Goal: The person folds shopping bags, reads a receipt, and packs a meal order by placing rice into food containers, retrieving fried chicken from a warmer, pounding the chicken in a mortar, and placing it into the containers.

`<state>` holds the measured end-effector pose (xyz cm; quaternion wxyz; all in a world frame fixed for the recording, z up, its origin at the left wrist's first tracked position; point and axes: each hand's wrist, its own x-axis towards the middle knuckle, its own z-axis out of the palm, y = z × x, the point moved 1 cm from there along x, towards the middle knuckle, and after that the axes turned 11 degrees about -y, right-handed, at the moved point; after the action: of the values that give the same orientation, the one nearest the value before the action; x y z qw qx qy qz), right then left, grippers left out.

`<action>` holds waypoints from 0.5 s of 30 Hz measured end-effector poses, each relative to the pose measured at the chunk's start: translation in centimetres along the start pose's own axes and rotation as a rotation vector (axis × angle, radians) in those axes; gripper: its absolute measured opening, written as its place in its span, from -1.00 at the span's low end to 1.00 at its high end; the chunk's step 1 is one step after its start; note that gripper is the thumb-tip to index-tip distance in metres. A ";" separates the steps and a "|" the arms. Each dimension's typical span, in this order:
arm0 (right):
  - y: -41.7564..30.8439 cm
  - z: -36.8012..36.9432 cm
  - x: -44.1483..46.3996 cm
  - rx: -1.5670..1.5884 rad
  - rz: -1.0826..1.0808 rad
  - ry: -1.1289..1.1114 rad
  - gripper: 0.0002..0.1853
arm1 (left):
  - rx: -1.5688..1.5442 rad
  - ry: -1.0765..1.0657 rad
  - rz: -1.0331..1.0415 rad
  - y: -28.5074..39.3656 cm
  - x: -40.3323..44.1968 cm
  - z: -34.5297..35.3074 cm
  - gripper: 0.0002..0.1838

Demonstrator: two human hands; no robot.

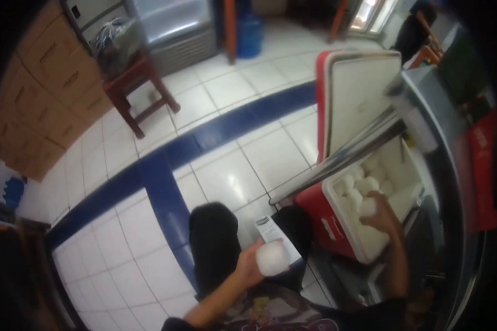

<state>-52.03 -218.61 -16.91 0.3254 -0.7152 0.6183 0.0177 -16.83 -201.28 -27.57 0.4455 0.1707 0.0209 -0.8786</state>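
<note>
My left hand [249, 266] is closed around a white, rounded ball [273, 258] above my lap; its exact kind is not clear. Under that ball, a white printed card or flat box [276, 234] lies across my thigh, partly covered. My right hand [385, 218] reaches into a red cooler box [330, 227] with a white inside, its fingers closed on another white ball [368, 207]. Several similar white balls [359, 185] are heaped at the far side of the cooler, beyond the right hand.
The cooler's lid [361, 99] stands raised behind it. A metal bar [337, 157] slants across the cooler's rear edge, joined to a metal counter on the right. A wooden stool [132, 91] carrying a plastic bag stands ahead, beside stacked cardboard boxes [44, 94].
</note>
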 end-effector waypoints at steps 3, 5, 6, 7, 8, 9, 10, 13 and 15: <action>-8.5 -1.1 -6.8 0.215 -0.219 -0.178 -0.19 | 0.022 -0.033 -0.100 -1.3 0.6 -0.7 -0.29; -13.5 2.0 -9.4 -0.007 -0.487 -0.438 -0.23 | 0.033 -0.011 -0.216 -2.1 1.1 -0.7 -0.34; -15.1 5.1 -10.7 -0.115 -0.572 -0.502 -0.24 | 0.034 0.020 -0.258 -3.1 0.8 -0.9 -0.36; -15.8 8.7 -11.7 -0.070 -0.588 -0.616 -0.27 | 0.035 -0.034 -0.271 -3.9 0.1 -1.2 -0.36; -16.8 11.5 -12.6 -0.256 -0.697 -0.640 -0.31 | 0.047 0.000 -0.367 -4.0 -1.0 -0.8 -0.36; -17.6 13.5 -13.3 -0.278 -0.694 -0.678 -0.38 | 0.057 0.040 -0.457 -4.0 -2.2 -0.7 -0.37; -17.5 12.8 -12.5 -0.290 -0.693 -0.657 -0.38 | 0.212 -0.009 -0.481 -4.5 -3.1 -1.7 -0.36; -16.8 5.4 -8.7 0.133 -1.001 -0.569 -0.49 | 0.204 -0.047 -0.528 -5.5 -5.4 -5.2 -0.34; -14.6 0.8 -4.5 0.314 -0.653 0.032 -0.49 | 0.079 -0.028 -0.503 -5.6 -6.3 -5.1 -0.37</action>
<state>-39.70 -213.99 -9.14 0.4100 -0.8164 0.3577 -0.1937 -16.33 -192.05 -31.03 0.2062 0.1653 0.0223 -0.9642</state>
